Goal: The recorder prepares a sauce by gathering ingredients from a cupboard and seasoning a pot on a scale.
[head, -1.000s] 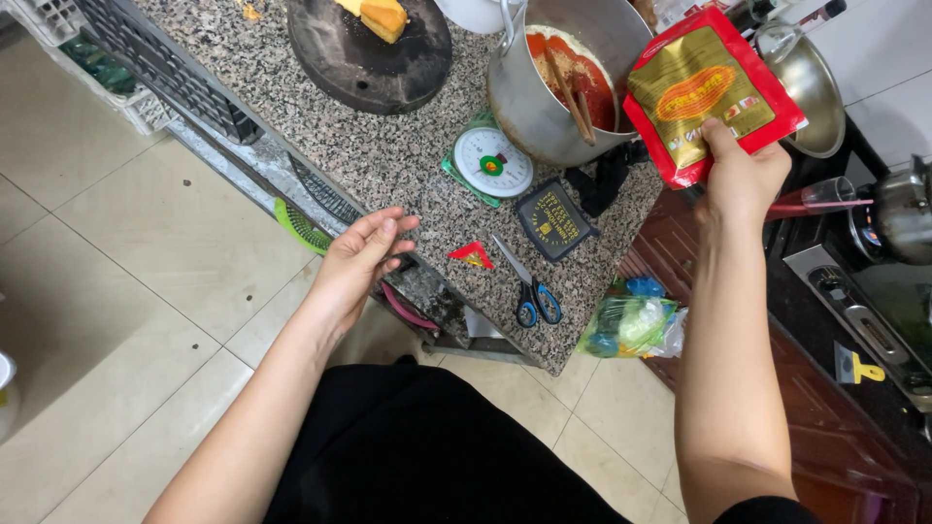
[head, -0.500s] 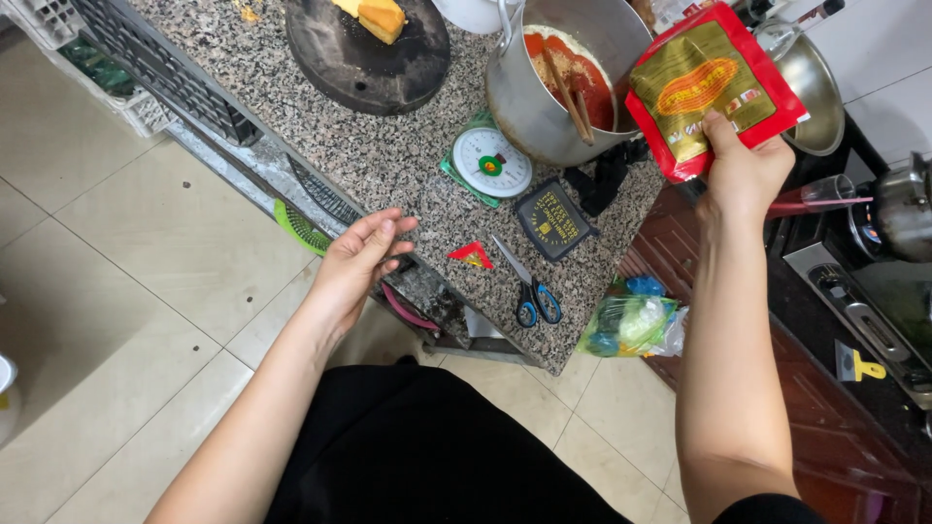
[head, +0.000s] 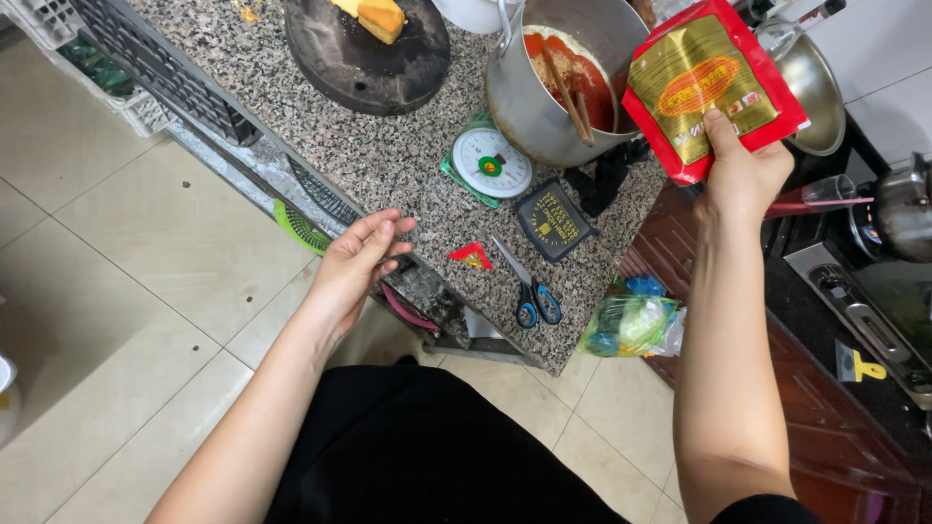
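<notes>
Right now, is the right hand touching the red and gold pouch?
Touching. The head view shows the right hand pinching the pouch's lower edge, thumb pressed on its front, holding it up beside the steel pot.

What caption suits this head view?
Right hand holds a red-and-gold packet beside a steel pot; left hand rests at the granite counter edge.

Both forearms bare — no sleeves, rings or watch in sight; black clothing [head: 427, 456] covers the lower body.
</notes>
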